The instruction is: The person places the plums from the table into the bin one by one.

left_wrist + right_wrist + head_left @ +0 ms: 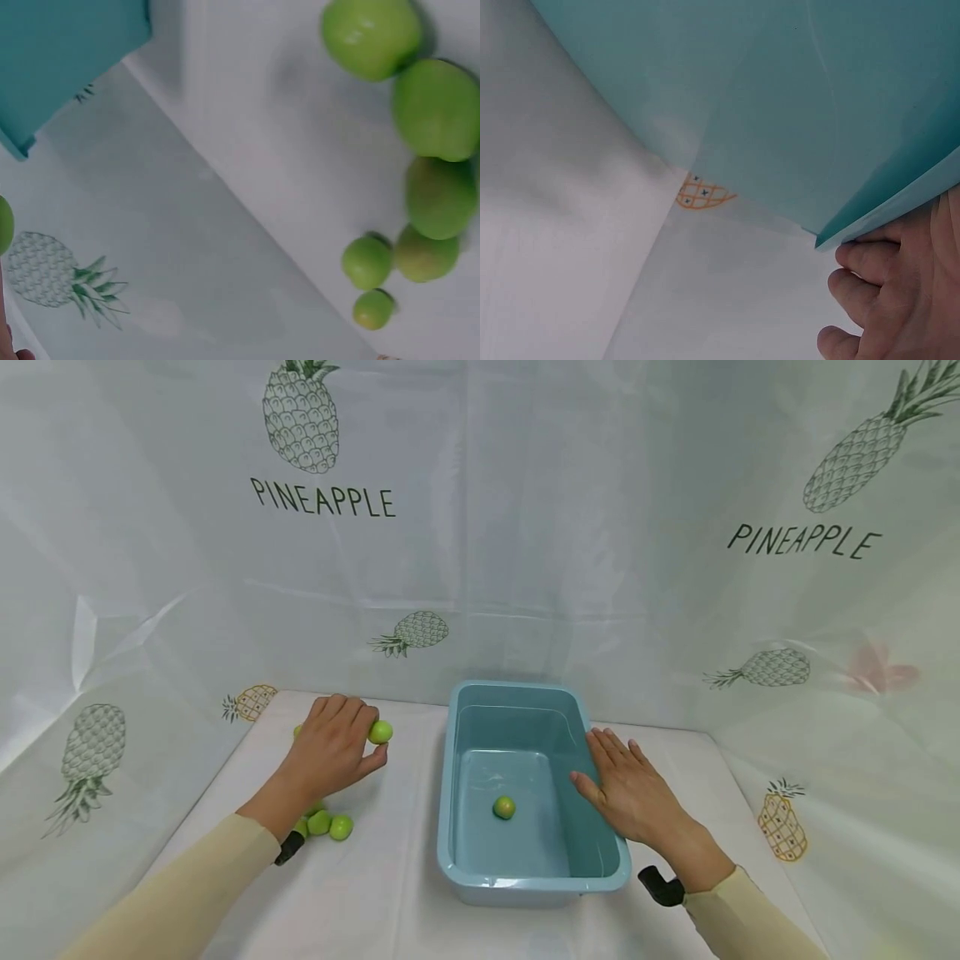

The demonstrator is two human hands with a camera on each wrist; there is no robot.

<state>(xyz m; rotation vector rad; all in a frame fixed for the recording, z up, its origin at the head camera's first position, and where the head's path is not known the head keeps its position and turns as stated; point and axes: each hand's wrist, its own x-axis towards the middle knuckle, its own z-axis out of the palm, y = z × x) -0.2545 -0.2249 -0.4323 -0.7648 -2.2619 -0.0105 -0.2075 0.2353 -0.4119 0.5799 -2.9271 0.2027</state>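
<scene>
My left hand (330, 745) pinches a small, round green fruit (380, 732) between thumb and fingertips, to the left of a blue plastic basin (517, 883). In the left wrist view only a sliver of that fruit (5, 223) shows at the left edge. Another green fruit (505, 807) lies on the basin's floor. Several more green fruits (319, 822) sit below the left forearm, partly hidden by it. On the basin's right rim lies my right hand (633, 793), fingers extended and thumb over the inner side. Its fingertips (855, 262) show just beyond the rim in the right wrist view.
A white cloth (390, 893) covers the table. Behind and at both sides hangs pale plastic sheeting (555, 568) printed with pineapples. Black straps (662, 887) sit at the wrists. Several loose fruits (439, 195) line up close together on the cloth.
</scene>
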